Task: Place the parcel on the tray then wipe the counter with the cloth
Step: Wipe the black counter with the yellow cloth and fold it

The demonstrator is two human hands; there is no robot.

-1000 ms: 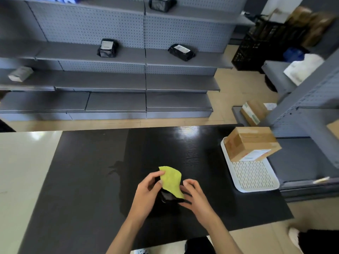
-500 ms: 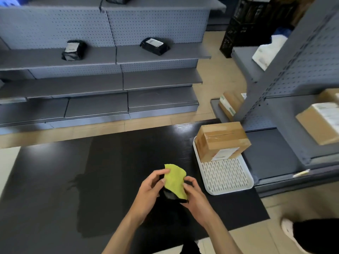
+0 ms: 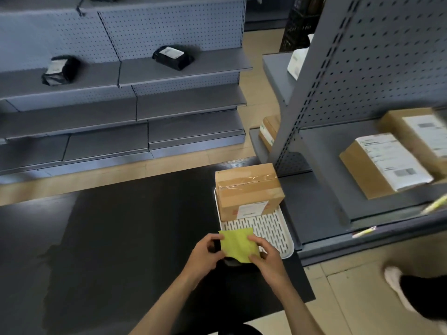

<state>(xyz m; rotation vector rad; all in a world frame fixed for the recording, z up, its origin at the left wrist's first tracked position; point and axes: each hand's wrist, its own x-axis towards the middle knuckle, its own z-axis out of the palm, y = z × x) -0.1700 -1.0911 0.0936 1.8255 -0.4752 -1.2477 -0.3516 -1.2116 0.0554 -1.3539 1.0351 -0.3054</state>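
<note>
We see a yellow-green cloth (image 3: 238, 244), a brown cardboard parcel (image 3: 249, 189) with a white label, a white slotted tray (image 3: 273, 234), a black wood-grained surface (image 3: 133, 228), grey perforated shelving (image 3: 145, 35), and a beige floor (image 3: 362, 286).

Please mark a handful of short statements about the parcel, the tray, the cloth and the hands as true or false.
1. The brown cardboard parcel sits on the white slotted plastic tray. True.
2. The yellow-green cloth lies flat on the black counter, untouched. False: the left hand and the right hand both hold it above the counter.
3. The tray stands at the counter's right end. True.
4. The parcel fills the whole tray. False: it takes the far part; the near slots are bare.
5. Two black bagged packages lie on the grey shelves behind. True.
</note>
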